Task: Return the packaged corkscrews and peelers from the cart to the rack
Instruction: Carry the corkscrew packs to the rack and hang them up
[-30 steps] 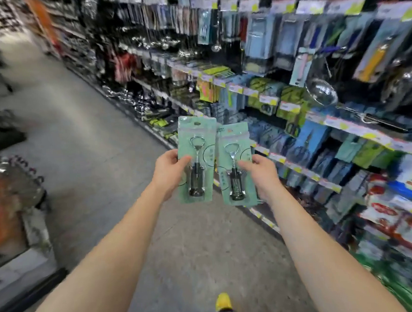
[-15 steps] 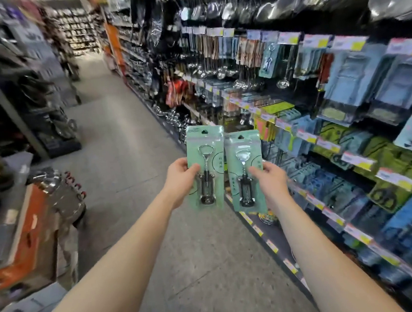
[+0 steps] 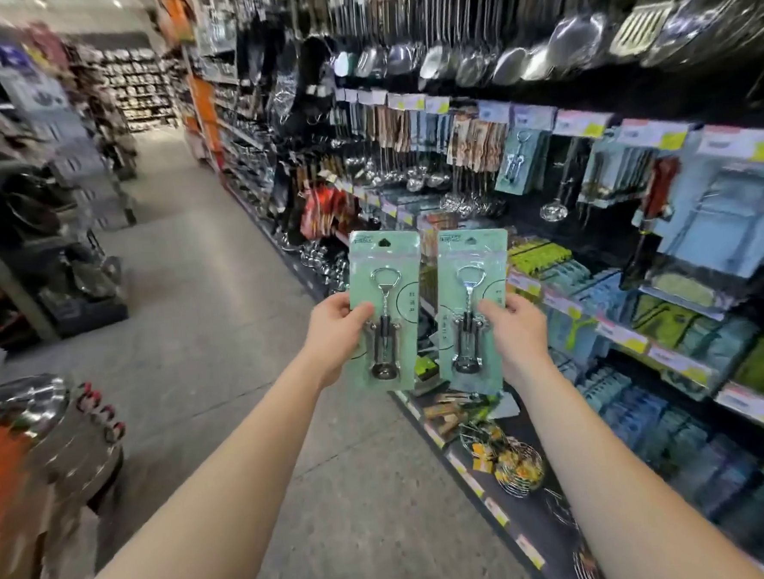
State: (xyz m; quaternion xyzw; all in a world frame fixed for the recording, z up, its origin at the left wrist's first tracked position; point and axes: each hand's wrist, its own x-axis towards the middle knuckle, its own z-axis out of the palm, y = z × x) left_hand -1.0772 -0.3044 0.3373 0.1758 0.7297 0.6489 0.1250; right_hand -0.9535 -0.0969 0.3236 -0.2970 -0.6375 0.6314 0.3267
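While two pale green carded packs are being carried toward the rack, each is being pinched at mid-height: the left-hand green blister card holding a chrome winged corkscrew [image 3: 386, 309] is being gripped along its left edge by the left hand [image 3: 336, 334], thumb on the front face, and the right-hand green blister card with a matching corkscrew [image 3: 473, 310] is being gripped along its right edge by the right hand [image 3: 519, 332] in the same way. Both cards are being held upright, side by side and just apart, in the air in front of the shelving.

A matching hanging corkscrew pack on a blue-green card [image 3: 520, 162] is being displayed on the upper peg row of the long store rack [image 3: 592, 249], and this is judged to be the destination. For a clean return, the punched hang hole at each card's top edge should be kept clear of the fingers and presented squarely to the peg tip, one card at a time.

The peg itself is not being resolved. The fingers behind each card are being hidden. At the frame's left edge, the orange and steel cart load [image 3: 36, 444] is being blurred and cut off; no peelers are being made out there.
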